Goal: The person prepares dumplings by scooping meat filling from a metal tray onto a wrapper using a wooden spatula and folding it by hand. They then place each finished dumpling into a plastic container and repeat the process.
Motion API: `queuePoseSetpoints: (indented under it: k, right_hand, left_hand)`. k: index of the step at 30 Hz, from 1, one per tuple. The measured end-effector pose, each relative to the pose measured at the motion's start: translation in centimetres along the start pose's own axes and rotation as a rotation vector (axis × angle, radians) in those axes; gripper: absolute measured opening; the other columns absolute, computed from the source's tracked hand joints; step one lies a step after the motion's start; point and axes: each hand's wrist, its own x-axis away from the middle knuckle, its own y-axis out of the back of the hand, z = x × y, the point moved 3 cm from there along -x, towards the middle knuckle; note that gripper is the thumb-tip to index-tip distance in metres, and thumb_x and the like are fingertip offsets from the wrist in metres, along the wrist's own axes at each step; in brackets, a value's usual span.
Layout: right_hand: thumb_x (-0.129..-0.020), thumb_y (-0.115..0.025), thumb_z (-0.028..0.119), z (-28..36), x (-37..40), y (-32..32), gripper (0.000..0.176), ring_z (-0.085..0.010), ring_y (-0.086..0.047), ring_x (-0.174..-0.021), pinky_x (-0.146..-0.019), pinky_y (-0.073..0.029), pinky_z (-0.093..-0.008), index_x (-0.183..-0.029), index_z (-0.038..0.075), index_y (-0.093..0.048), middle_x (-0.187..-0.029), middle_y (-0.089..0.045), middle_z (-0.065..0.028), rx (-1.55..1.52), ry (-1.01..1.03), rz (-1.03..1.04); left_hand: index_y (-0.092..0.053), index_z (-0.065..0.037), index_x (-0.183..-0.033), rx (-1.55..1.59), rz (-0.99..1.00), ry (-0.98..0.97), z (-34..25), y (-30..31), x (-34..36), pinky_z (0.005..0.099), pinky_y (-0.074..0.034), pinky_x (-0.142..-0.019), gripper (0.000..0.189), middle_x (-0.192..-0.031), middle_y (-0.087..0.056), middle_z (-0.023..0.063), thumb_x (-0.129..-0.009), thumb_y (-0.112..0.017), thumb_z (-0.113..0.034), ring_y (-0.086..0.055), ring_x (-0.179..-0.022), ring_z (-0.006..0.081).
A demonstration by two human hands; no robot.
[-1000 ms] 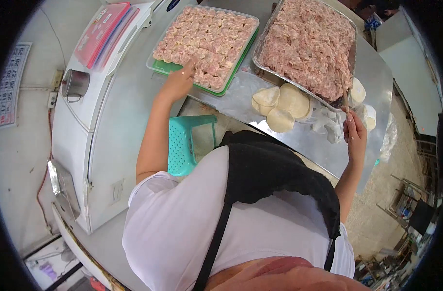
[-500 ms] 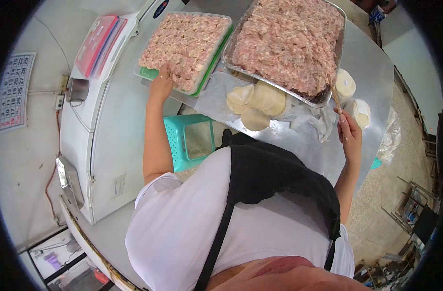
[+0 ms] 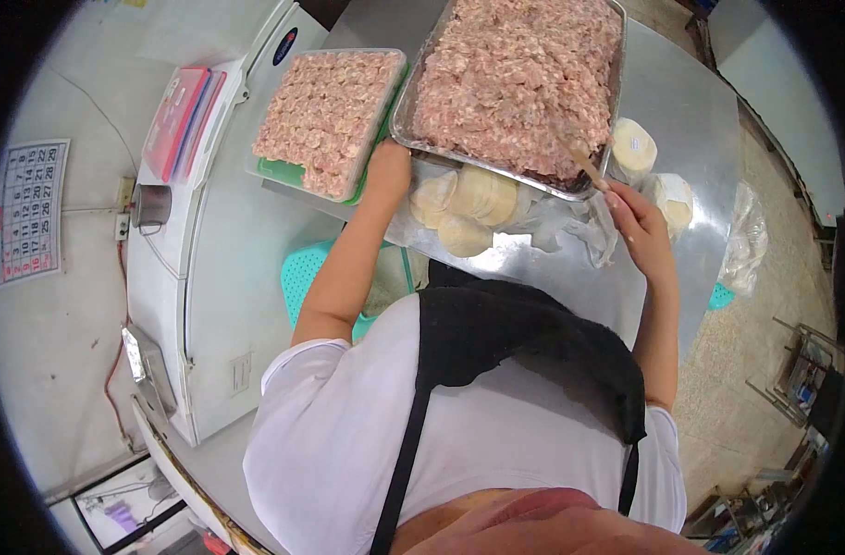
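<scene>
My right hand (image 3: 637,222) grips a thin wooden stick (image 3: 583,163), whose far end is in the raw ground meat (image 3: 519,83) heaped in a large metal tray (image 3: 485,165). My left hand (image 3: 390,169) is closed at the tray's near left corner, beside a clear container (image 3: 326,192) with a green base; whatever its curled fingers hold is hidden. Open-topped meat dumplings (image 3: 325,111) fill the container in rows, except along its near left edge, where green shows. Round pale dough wrappers (image 3: 482,196) lie overlapping in front of the tray, next to crumpled clear plastic (image 3: 570,227).
Two wrapped stacks of wrappers (image 3: 633,148) sit right of the tray on the metal table (image 3: 686,111). A white freezer (image 3: 233,250) stands at the left, with a metal mug (image 3: 151,204) beside it. Below the table edge is a turquoise stool (image 3: 304,273).
My left hand has moved right, from over the dumplings to the metal tray's corner. My right hand has pushed the stick deeper into the meat. The view has shifted slightly.
</scene>
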Motion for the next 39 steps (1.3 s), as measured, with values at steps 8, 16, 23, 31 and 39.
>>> queuePoseSetpoints:
  k: [8,16,23,31,39]
  right_hand:
    - [-0.095,-0.056,0.023,0.0,-0.6,-0.9,0.033,-0.0081,-0.052,-0.079,-0.072,-0.044,-0.0236,-0.116,-0.001,-0.061,-0.088,-0.062,-0.0011,0.053,0.041,0.107]
    - [-0.092,-0.06,0.022,2.7,-2.1,-3.5,0.032,-0.0054,-0.045,-0.07,-0.062,-0.038,-0.0217,-0.117,0.001,-0.061,-0.076,-0.053,0.0024,-0.153,0.207,-0.005]
    - [-0.088,-0.065,0.022,8.0,-3.5,-8.0,0.031,-0.0048,-0.039,-0.064,-0.057,-0.033,-0.0223,-0.112,0.003,-0.062,-0.068,-0.044,0.0065,-0.096,0.192,0.096]
    - [-0.085,-0.067,0.016,7.9,-2.9,-9.0,0.015,-0.0054,-0.04,-0.065,-0.057,-0.034,-0.0232,-0.091,0.003,-0.063,-0.068,-0.046,0.0061,-0.235,0.173,-0.048]
    - [-0.084,-0.069,0.016,4.9,-0.1,-8.9,0.017,-0.0079,-0.048,-0.067,-0.06,-0.039,-0.0239,-0.092,0.002,-0.063,-0.072,-0.055,0.001,0.031,-0.006,-0.001]
  left_hand:
    - [-0.061,0.0,-0.093,0.112,-0.043,0.05,-0.9,7.0,2.8,0.0462,-0.05,-0.074,0.015,-0.09,-0.064,0.0186,-0.082,-0.054,-0.007,-0.062,-0.088,0.0357]
    - [-0.047,-0.006,-0.129,1.336,-0.011,-0.134,-5.9,17.6,1.1,0.0285,-0.05,-0.076,0.047,-0.091,-0.062,0.0021,-0.084,-0.061,-0.002,-0.062,-0.087,0.0143]
    - [-0.033,-0.005,-0.141,1.698,0.528,-0.36,-10.9,15.5,0.2,0.0291,-0.05,-0.077,0.061,-0.096,-0.061,0.0046,-0.086,-0.06,-0.004,-0.062,-0.089,0.0153]
    - [-0.042,-0.004,-0.135,1.711,0.65,-0.297,-8.8,13.3,-1.6,0.0267,-0.05,-0.074,0.053,-0.095,-0.061,0.0038,-0.086,-0.062,-0.005,-0.061,-0.087,0.0136]
    - [-0.06,-0.006,-0.115,0.894,0.235,-0.363,-7.3,10.1,-4.8,0.0298,-0.049,-0.081,0.031,-0.103,-0.063,0.0066,-0.086,-0.057,0.001,-0.061,-0.094,0.0176]
